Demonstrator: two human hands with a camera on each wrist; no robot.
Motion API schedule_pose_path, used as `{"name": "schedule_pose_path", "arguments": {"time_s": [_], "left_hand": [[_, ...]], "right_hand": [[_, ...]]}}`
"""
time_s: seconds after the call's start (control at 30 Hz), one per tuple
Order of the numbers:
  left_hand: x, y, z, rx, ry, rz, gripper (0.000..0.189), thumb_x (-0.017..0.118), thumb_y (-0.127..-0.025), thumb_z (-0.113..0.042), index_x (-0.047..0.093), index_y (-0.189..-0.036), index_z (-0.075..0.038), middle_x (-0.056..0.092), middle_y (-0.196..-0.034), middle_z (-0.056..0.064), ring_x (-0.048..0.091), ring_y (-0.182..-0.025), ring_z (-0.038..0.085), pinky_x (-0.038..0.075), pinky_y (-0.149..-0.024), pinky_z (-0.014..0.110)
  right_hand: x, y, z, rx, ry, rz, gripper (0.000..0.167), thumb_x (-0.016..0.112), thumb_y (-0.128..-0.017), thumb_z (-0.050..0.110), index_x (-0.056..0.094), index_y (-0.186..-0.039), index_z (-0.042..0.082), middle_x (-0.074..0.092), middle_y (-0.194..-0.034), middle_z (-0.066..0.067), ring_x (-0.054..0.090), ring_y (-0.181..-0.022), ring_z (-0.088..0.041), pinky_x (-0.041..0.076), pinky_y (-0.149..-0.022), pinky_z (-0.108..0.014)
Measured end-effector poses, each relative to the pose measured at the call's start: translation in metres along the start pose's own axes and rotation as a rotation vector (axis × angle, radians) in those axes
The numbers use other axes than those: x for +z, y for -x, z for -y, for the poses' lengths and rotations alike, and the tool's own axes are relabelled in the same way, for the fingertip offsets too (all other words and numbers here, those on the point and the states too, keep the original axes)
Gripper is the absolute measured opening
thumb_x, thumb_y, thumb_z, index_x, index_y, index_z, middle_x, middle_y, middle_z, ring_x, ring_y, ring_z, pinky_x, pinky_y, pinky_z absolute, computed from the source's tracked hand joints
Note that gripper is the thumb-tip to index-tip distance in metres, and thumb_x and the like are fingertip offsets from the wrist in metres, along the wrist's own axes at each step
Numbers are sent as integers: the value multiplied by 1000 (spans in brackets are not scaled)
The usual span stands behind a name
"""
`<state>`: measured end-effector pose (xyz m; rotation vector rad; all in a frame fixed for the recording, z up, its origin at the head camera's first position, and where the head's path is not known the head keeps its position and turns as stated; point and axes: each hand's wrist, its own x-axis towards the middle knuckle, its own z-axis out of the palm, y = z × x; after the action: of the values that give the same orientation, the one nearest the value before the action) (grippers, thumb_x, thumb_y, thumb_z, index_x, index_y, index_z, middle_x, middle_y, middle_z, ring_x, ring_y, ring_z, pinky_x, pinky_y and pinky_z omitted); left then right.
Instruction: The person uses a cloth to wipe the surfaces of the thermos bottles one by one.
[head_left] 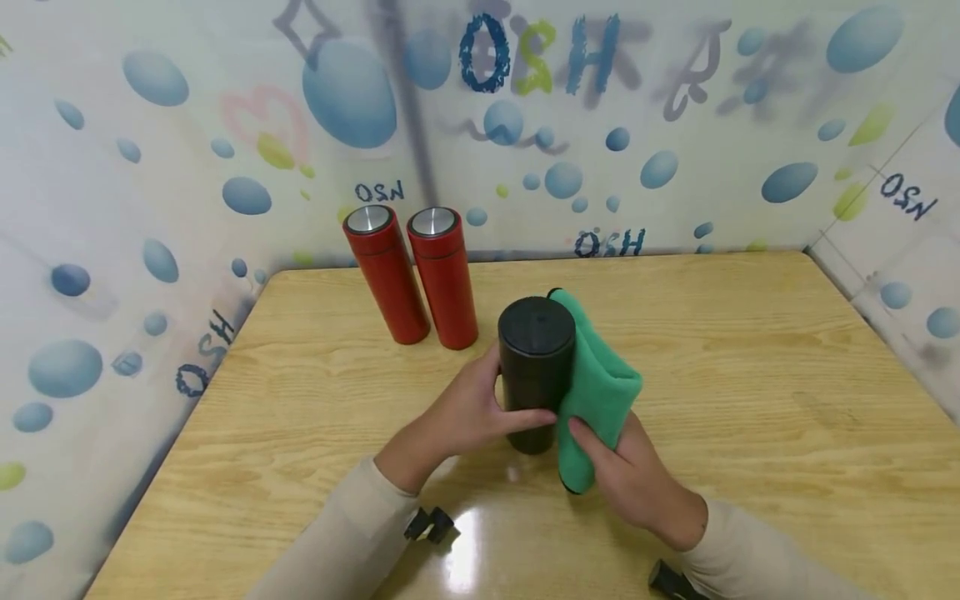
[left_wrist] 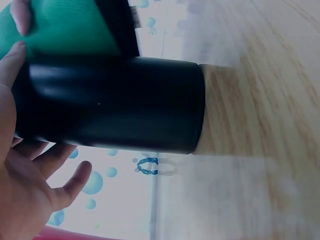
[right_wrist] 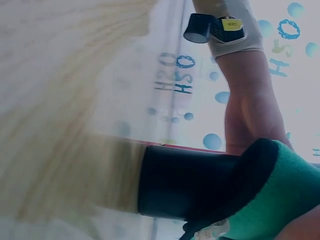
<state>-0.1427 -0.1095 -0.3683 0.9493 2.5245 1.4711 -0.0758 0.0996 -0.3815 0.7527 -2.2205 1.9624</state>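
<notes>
A black thermos bottle (head_left: 536,383) stands upright, close over the table, in the middle of the head view. My left hand (head_left: 461,408) holds it from the left, with the thumb across its front and the fingers reaching behind. My right hand (head_left: 637,475) grips a folded green cloth (head_left: 600,392) with black edging, thumb on the near side. The cloth lies along the bottle's right side. In the left wrist view the smooth black bottle body (left_wrist: 120,105) shows below the green fabric (left_wrist: 70,30). The right wrist view shows the cloth (right_wrist: 280,195) overlapping the bottle (right_wrist: 185,182).
Two red thermos bottles (head_left: 390,283) with silver-topped lids stand side by side at the back left of the wooden table (head_left: 720,375). A patterned wall covering (head_left: 465,167) rises behind the table's back edge. Small black devices (head_left: 429,525) are worn at both wrists.
</notes>
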Motion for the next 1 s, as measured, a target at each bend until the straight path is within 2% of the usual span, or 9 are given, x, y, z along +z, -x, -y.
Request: {"name": "schedule_pose_path", "arguments": {"time_s": [0.2, 0.37, 0.5, 0.6, 0.73, 0.87, 1.0], "left_hand": [[1, 0, -1, 13, 8, -22, 102, 89, -76, -24, 20, -150, -19, 51, -143, -3, 54, -130, 14, 49, -107, 37], [1, 3, -2, -11, 28, -6, 101, 88, -76, -23, 19, -150, -17, 50, -144, -2, 52, -133, 14, 48, -109, 38], [0, 1, -3, -9, 20, 2, 101, 87, -78, -23, 18, -151, -21, 50, -145, -3, 52, -133, 14, 49, -108, 38], [-1, 1, -3, -14, 19, 4, 101, 87, -79, -22, 18, -152, -24, 50, -144, -5, 53, -131, 13, 50, -105, 36], [-3, 3, -3, -26, 24, 25, 97, 86, -80, -22, 21, -152, -21, 49, -144, -6, 55, -127, 12, 52, -102, 34], [-3, 2, -4, -22, 23, 39, 92, 85, -81, -23, 25, -151, -18, 50, -143, -4, 56, -126, 14, 53, -102, 35], [-6, 2, -4, -10, 16, 45, 90, 84, -81, -23, 27, -150, -18, 53, -141, -3, 56, -126, 14, 53, -101, 35]], "right_hand": [[-2, -2, -9, 47, -14, 52, 37, 44, -103, -1, 43, -139, -4, 56, -130, -16, 56, -119, -3, 44, -101, -16], [-2, 0, -9, 64, -57, 71, 40, 43, -103, 0, 39, -143, -5, 52, -134, -17, 54, -123, -3, 43, -104, -16], [-3, 2, -4, 33, -49, 37, 43, 44, -103, -1, 37, -145, -2, 52, -135, -11, 53, -124, -3, 43, -103, -15], [-2, 2, 0, -7, -34, 10, 44, 45, -101, -5, 37, -145, -2, 53, -135, 0, 52, -124, -2, 43, -103, -14], [-1, 3, 2, -74, -30, 3, 48, 46, -98, -11, 37, -144, -6, 53, -137, 10, 51, -126, -1, 42, -104, -13], [-1, 2, 1, -106, 11, -8, 50, 47, -96, -13, 38, -145, -5, 54, -138, 9, 51, -127, -1, 41, -105, -13], [-1, 1, -3, -46, 30, 13, 44, 47, -99, -8, 41, -142, -3, 56, -133, -2, 53, -124, -1, 42, -103, -13]]}}
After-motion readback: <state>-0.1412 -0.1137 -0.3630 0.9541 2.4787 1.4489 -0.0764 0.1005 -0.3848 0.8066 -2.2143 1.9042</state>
